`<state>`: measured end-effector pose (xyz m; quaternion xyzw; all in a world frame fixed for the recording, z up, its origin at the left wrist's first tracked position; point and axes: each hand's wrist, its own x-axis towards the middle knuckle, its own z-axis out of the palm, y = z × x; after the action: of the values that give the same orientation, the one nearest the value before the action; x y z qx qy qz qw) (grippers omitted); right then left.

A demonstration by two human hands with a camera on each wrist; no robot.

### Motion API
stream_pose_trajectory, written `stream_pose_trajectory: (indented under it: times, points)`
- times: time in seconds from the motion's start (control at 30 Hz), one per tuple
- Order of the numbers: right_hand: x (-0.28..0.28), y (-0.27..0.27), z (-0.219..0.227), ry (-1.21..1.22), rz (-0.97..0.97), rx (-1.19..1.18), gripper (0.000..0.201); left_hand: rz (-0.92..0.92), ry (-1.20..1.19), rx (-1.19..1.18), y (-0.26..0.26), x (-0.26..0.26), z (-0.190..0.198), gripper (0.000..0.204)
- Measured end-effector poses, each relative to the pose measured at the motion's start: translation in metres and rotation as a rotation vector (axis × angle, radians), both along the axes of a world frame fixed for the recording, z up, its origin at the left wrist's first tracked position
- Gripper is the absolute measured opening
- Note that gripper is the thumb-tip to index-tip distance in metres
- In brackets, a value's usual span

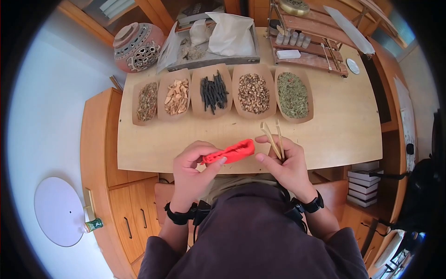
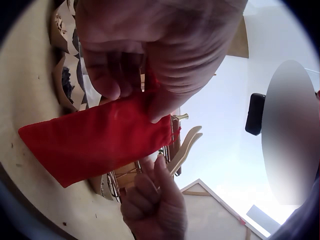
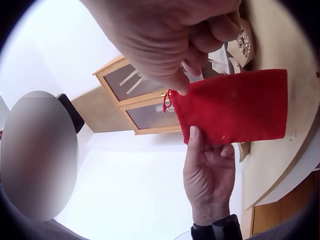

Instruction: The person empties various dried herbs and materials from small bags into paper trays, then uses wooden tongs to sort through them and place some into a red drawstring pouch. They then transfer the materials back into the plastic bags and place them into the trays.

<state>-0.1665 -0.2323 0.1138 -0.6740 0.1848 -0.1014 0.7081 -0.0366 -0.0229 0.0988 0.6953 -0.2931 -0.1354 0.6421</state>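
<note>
My left hand (image 1: pixel 191 165) pinches a red cloth drawstring pouch (image 1: pixel 236 152) near its mouth, thumb on one side and fingers on the other. The pouch's mouth gapes upward, and its red cord (image 3: pixel 167 102) dangles at the edge in the right wrist view. Wooden tongs (image 1: pixel 275 143) lie in my right hand (image 1: pixel 291 166), held against the palm with their tips pointing away from me. The thumb and index finger of that hand are spread close beside the pouch's mouth. Both hands are above the table's near edge.
Across the table (image 1: pixel 334 135) runs a row of paper trays with mixed dried herbs (image 1: pixel 147 101), pale chips (image 1: pixel 177 96), dark sticks (image 1: pixel 214 94), tan chunks (image 1: pixel 253 94) and green leaves (image 1: pixel 293 96). Behind stand a pierced pot (image 1: pixel 139 46), a grey tray (image 1: pixel 237 61) and a wooden rack (image 1: pixel 316 58).
</note>
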Motion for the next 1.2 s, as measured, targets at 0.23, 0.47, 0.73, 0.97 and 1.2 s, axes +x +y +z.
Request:
stream_pose_trajectory:
  times: [0.23, 0.47, 0.73, 0.97, 1.2]
  points:
    - [0.011, 0.005, -0.011, -0.082, 0.093, -0.023, 0.030, -0.058, -0.055, 0.112, -0.007, -0.009, 0.008, 0.015]
    - [0.012, 0.007, -0.011, -0.037, 0.044, 0.071, 0.022, -0.006, -0.059, 0.048, -0.010, -0.008, 0.002, 0.030]
    - [0.008, 0.008, -0.005, -0.099, 0.097, 0.116, 0.026, -0.024, -0.016, -0.033, -0.010, -0.012, 0.007, 0.029]
    - [0.011, 0.013, -0.009, -0.131, 0.173, 0.132, 0.036, -0.069, -0.066, -0.020, -0.011, -0.016, 0.017, 0.034]
    - [0.012, 0.012, -0.006, -0.102, 0.171, 0.127, 0.038, -0.105, -0.078, -0.062, -0.006, -0.011, 0.012, 0.041]
